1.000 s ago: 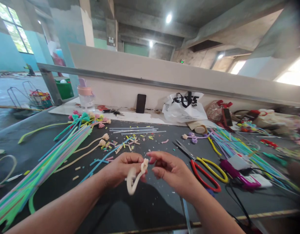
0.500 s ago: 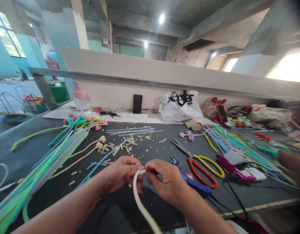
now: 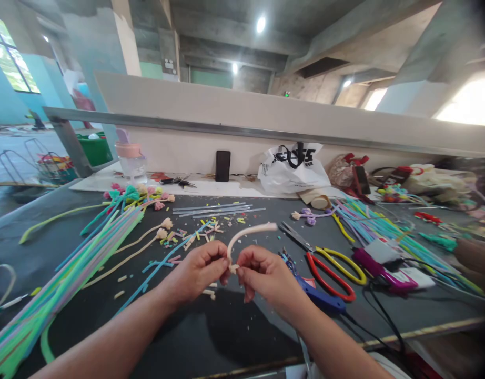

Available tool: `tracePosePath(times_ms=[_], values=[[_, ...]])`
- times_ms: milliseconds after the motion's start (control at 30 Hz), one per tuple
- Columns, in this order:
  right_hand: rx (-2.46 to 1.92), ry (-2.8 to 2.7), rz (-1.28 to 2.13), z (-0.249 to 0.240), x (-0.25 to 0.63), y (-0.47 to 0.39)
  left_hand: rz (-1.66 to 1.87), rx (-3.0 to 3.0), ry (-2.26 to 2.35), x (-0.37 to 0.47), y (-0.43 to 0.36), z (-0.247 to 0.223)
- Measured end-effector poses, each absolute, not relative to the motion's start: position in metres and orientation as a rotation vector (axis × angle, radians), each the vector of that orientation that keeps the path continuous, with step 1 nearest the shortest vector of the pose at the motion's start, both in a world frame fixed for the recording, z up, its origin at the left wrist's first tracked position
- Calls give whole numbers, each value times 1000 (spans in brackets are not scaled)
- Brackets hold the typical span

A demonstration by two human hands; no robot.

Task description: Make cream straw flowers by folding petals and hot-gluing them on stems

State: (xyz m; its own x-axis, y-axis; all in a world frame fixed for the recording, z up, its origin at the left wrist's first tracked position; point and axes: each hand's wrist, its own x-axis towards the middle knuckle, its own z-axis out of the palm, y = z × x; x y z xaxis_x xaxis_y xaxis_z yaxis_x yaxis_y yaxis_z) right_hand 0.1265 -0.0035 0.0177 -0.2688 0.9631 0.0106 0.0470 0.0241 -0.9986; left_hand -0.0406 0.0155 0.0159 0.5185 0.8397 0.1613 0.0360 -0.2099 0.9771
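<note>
While both hands meet low over the dark tabletop [image 3: 167, 342], the left hand [image 3: 206, 271] has thumb and fingertips closed on a cream cord [image 3: 252, 229] right beside its small knot [image 3: 233, 268], and the right hand [image 3: 264, 271] pinches the knot's other side, thumb against forefinger. And look at that cord: soft, matte, thick and round, rising from between the hands and arching over to the right, its blunt end up in the air near the blades of the scissors [image 3: 329, 263]. Those lie open, steel blades, one handle loop red, one yellow, with a blue tool [image 3: 319, 297] just beside, partly behind the right wrist. Beyond the hands, short pastel clippings [image 3: 206, 231] litter the surface, clear slender rods [image 3: 219, 210] behind them. Out left, there's a long fuzzy bundle of green, blue and lilac strips [image 3: 84, 263], two cream stems [image 3: 128, 258] with ruffled heads alongside; out right, a glossy magenta tool [image 3: 384, 273].
</note>
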Motion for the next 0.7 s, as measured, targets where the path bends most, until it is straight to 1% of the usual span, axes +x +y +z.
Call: tracePosePath(times_ms=[100, 267, 333, 400, 467, 567, 700], values=[[-1049, -1603, 1294, 14, 129, -4, 866, 1575, 818, -36, 15, 16], [-804, -2109, 893, 16, 135, -7, 828, 1246, 785, -28, 12, 10], [-740, -2147, 851, 17, 135, -9, 827, 1183, 768, -28, 13, 7], [-819, -1949, 1022, 16, 133, -8, 882, 1171, 744, -30, 14, 7], [-904, -1620, 1266, 13, 131, -6, 971, 1175, 716, -32, 16, 10], [-826, -1298, 1542, 8, 127, -2, 1043, 1219, 705, -35, 17, 13], [-706, -1128, 1771, 8, 123, -3, 1057, 1276, 682, -37, 17, 13]])
